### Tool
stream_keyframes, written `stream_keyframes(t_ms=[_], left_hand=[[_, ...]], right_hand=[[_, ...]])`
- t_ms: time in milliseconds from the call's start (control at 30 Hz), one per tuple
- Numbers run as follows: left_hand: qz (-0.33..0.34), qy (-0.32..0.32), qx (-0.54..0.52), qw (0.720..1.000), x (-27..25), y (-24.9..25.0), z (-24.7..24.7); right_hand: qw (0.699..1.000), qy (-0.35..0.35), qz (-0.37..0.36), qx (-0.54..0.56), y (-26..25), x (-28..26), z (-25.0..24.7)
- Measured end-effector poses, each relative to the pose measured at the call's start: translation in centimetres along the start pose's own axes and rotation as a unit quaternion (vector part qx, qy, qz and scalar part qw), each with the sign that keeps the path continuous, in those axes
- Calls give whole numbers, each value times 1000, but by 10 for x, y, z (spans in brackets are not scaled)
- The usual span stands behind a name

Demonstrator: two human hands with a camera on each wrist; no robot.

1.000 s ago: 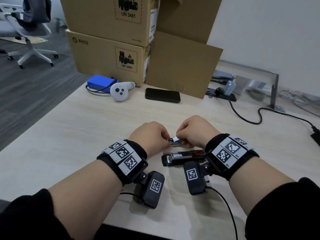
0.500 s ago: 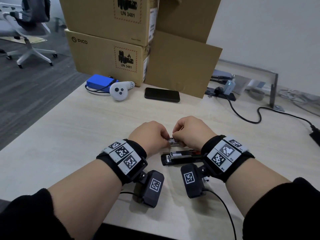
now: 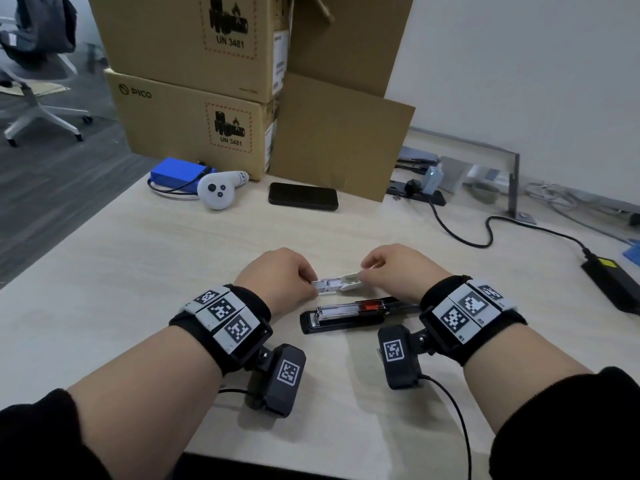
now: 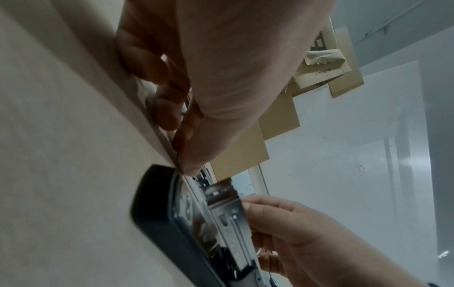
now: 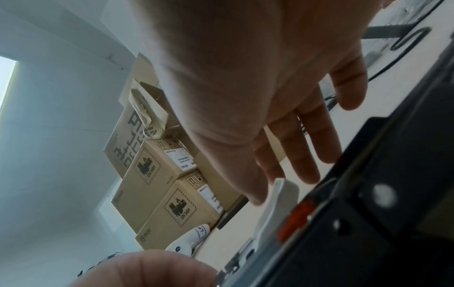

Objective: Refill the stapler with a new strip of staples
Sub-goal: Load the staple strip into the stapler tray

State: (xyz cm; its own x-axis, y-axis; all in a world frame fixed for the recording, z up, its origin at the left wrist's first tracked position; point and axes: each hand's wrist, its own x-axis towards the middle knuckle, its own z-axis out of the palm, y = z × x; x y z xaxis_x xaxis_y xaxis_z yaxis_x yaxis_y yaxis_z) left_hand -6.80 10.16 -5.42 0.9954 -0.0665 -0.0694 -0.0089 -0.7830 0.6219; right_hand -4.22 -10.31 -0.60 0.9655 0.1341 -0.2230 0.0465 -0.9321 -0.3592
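Note:
A small white staple box (image 3: 334, 285) is held just above the table between both hands, slid partly open, with silver staples showing in its tray. My left hand (image 3: 311, 283) pinches the tray end, thumb against curled fingers (image 4: 172, 114). My right hand (image 3: 363, 273) pinches the white sleeve (image 5: 278, 202) between thumb and fingers. The black stapler (image 3: 346, 315) lies opened flat on the table just in front of the box, its metal channel (image 4: 228, 219) bare and its red pusher (image 5: 294, 219) back towards the right.
Stacked cardboard boxes (image 3: 194, 123) stand at the back. In front of them lie a blue battery pack (image 3: 176, 171), a white controller (image 3: 218, 190) and a black phone (image 3: 303, 196). A black cable (image 3: 485, 233) runs to a power brick (image 3: 613, 282) at the right.
My hands have drawn apart. The right hand has pulled the white sleeve to the right, so the staple box now stands slid open with staples showing. The stapler has not moved.

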Motion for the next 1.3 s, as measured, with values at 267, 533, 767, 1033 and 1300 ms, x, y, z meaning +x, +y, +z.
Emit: stream_keyframes(t_ms=[267, 533, 767, 1033, 1300], left_hand=[[-5, 4, 11, 1000, 1, 3, 2], [19, -11, -12, 1000, 1, -5, 2], [0, -12, -119, 993, 2, -8, -4], [14, 8, -69, 997, 6, -10, 5], [6, 35, -79, 996, -2, -7, 5]], right_hand=[[993, 42, -96, 46, -15, -3, 9], [985, 8, -160, -61, -41, 1, 29], [986, -15, -144, -80, -47, 1, 30], [986, -15, -143, -80, -46, 5, 36], [988, -8, -150, -22, -32, -6, 29]])
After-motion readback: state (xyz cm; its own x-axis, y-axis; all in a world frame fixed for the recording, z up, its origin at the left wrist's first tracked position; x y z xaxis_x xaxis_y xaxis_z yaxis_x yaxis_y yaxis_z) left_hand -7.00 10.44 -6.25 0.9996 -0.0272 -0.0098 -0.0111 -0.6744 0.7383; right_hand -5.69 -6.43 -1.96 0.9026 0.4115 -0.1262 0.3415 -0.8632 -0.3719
